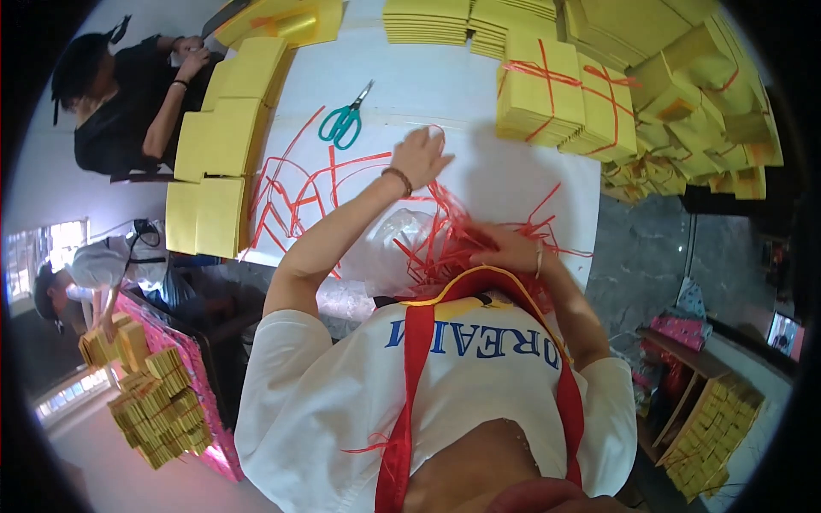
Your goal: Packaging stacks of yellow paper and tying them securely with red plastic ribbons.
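Note:
My left hand (pixel 421 158) is stretched over the white table with its fingers apart. A thin red strand curves beside its fingertips, and a bracelet circles the wrist. Closer to my body, my right hand (pixel 506 248) is at a tangled heap of red plastic ribbon (pixel 445 244); its fingers are blurred, so any grip is unclear. Part of the heap lies on a clear plastic bag (pixel 389 244). Scissors with green handles (pixel 342 126) rest beyond my left hand, blades pointing away. Loose red strips (pixel 295 201) are scattered across the table's left part.
Stacks of yellow paper packets (pixel 222 145) line the table's left edge. Bundles tied with red ribbon (pixel 543 90) stand at the far right, beside larger yellow piles (pixel 676 94). One person (pixel 128 103) sits beyond the left stacks; another (pixel 107 265) handles yellow bundles at lower left.

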Demonstrator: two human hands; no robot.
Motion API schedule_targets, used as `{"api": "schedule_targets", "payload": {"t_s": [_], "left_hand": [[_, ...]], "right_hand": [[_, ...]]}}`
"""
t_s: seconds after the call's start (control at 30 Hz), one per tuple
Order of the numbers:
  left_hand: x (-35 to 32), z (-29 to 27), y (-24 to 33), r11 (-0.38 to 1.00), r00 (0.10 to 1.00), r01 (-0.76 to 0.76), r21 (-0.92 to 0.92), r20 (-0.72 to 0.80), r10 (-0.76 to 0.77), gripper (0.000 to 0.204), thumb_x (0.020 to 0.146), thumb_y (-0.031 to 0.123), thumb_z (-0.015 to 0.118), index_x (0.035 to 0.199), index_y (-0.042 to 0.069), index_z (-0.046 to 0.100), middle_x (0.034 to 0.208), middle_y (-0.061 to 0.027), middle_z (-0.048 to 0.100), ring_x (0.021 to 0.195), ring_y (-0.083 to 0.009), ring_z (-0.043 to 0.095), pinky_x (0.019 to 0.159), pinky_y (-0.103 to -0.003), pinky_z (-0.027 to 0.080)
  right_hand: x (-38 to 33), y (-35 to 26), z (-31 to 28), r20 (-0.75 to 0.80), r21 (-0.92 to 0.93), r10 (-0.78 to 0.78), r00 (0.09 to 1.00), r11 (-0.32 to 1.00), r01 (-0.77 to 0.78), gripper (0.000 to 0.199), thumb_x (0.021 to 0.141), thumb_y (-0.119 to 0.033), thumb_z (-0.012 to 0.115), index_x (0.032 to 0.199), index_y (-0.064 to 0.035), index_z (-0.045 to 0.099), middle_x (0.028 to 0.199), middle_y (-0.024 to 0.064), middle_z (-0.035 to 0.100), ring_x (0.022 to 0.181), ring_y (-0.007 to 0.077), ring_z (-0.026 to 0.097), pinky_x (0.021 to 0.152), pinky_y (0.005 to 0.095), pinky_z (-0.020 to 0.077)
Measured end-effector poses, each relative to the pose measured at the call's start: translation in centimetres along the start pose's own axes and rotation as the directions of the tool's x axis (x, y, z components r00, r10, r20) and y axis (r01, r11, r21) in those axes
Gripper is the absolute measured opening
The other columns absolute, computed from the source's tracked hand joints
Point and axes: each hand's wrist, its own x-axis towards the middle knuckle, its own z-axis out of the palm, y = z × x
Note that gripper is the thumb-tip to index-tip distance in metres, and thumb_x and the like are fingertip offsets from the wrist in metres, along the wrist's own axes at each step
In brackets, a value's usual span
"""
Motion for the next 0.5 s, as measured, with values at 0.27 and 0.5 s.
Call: {"api": "schedule_targets", "payload": {"t_s": [0.27, 0.5], "left_hand": [[-8.4, 0.1, 10.3, 0.04, 0.9, 0.425, -0.904, 0.427, 0.086, 0.047, 0.092, 0.03, 0.034, 0.131, 0.004, 0.031, 0.129, -0.0183, 0.037, 0.118, -0.022, 0.038, 0.099, -0.033, 0.028], [-4.8, -5.0, 2.2, 0.592, 0.914, 0.406, -0.697, 0.309, -0.263, 0.035, 0.086, 0.022, 0.046, 0.117, 0.007, 0.048, 0.102, -0.0123, 0.058, 0.088, -0.0215, 0.056, 0.079, -0.033, 0.044]], "right_hand": [[-1.7, 0.8, 1.6, -0.086, -0.358, -0.129, 0.988, 0.929, 0.09, 0.054, 0.077, -0.027, 0.06, 0.124, -0.0072, 0.042, 0.112, 0.0179, 0.051, 0.108, 0.0298, 0.048, 0.091, 0.0326, 0.0384], [1.4, 2.1, 2.6, -0.232, -0.52, -0.222, 0.947, 0.851, 0.072, 0.039, 0.082, -0.027, 0.052, 0.115, -0.0066, 0.051, 0.123, 0.0163, 0.043, 0.108, 0.0311, 0.045, 0.088, 0.0355, 0.0389]]}}
